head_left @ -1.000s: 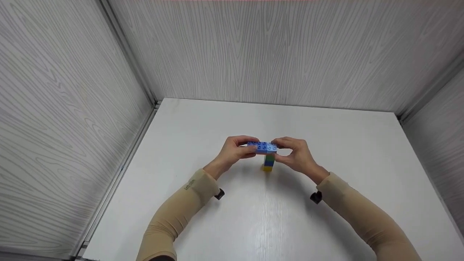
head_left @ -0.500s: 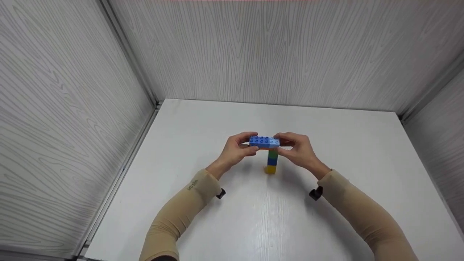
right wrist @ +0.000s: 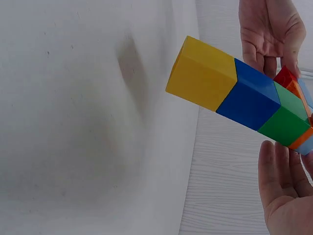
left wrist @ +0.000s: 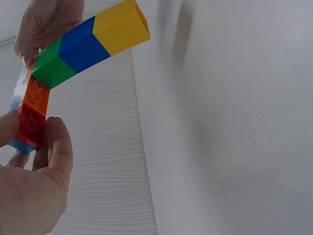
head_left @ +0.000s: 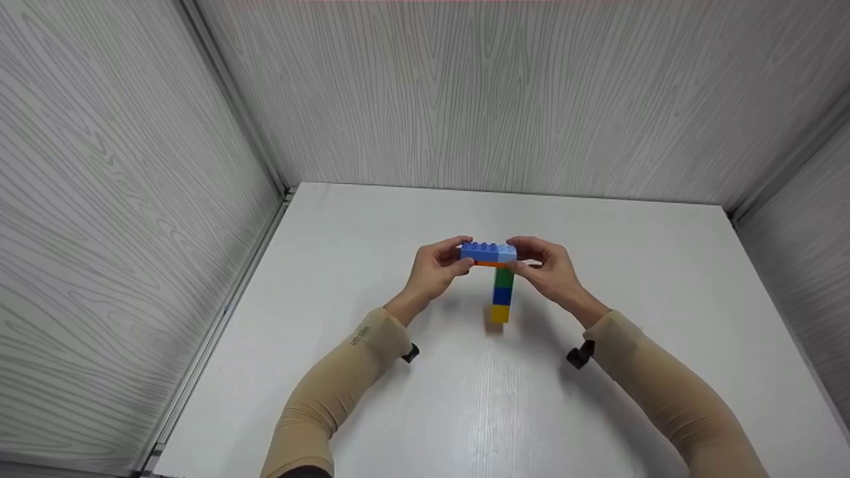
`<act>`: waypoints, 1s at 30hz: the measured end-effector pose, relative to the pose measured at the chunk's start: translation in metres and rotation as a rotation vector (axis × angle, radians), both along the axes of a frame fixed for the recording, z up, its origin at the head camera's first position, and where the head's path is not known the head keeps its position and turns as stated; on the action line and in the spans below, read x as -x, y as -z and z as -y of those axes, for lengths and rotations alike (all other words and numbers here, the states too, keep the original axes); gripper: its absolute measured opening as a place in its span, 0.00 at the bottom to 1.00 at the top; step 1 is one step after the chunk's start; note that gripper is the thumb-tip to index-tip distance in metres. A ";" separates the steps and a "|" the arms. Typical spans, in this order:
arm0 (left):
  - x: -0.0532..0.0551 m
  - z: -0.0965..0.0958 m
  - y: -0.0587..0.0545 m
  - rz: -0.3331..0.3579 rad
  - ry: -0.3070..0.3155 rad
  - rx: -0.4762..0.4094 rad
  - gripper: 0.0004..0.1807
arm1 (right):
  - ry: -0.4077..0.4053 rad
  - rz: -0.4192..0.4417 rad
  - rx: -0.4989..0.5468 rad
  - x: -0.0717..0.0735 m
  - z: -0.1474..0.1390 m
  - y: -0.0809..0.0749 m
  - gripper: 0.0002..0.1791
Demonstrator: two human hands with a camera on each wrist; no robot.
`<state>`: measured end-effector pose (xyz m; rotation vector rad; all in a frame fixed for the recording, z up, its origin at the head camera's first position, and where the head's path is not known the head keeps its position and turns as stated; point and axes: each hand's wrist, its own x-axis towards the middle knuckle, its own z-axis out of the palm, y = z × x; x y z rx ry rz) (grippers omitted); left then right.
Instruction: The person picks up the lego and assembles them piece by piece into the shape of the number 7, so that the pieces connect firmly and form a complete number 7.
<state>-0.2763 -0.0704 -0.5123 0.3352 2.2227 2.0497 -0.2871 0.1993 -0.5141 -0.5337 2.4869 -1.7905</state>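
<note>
Both my hands hold one assembly of toy building bricks above the table. Its top row joins a blue brick (head_left: 479, 251) and a light blue brick (head_left: 507, 253). Beneath these sit an orange brick (left wrist: 37, 94) and a red brick (left wrist: 31, 126). From the orange brick's end a column runs down: a green brick (right wrist: 285, 112), a dark blue brick (right wrist: 250, 95) and a yellow brick (right wrist: 203, 73) with its hollow end lowest. My left hand (head_left: 431, 271) pinches the blue-and-red end. My right hand (head_left: 548, 271) pinches the light blue end, over the column.
A white table (head_left: 491, 398) lies below, with the assembly's shadow on it. Grey wood-grain panels stand at the back (head_left: 491, 93), the left (head_left: 99, 199) and the right (head_left: 810, 265).
Both hands have shifted slightly up in the head view and tilted the bricks, so more of the column's front shows. The yellow end has moved a little right and down.
</note>
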 end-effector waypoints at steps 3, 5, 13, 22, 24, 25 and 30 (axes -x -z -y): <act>0.003 -0.002 0.000 0.026 -0.019 -0.030 0.24 | -0.013 0.019 -0.001 -0.005 0.000 0.004 0.31; 0.006 -0.003 0.000 0.043 -0.029 -0.047 0.24 | -0.027 0.033 -0.007 -0.008 0.000 0.008 0.38; 0.019 -0.005 0.001 0.116 -0.055 -0.077 0.25 | -0.050 0.074 -0.012 -0.019 -0.003 0.026 0.57; 0.034 -0.017 0.012 0.144 -0.064 0.005 0.27 | -0.001 0.195 -0.002 -0.021 -0.007 0.034 0.57; 0.037 -0.020 0.014 0.135 -0.081 0.026 0.26 | 0.004 0.226 0.009 -0.020 -0.009 0.034 0.58; 0.039 -0.022 0.016 0.131 -0.091 0.038 0.26 | 0.003 0.238 0.016 -0.019 -0.010 0.034 0.58; 0.046 -0.029 0.023 0.107 -0.146 0.119 0.25 | 0.005 0.305 0.052 -0.014 -0.013 0.035 0.56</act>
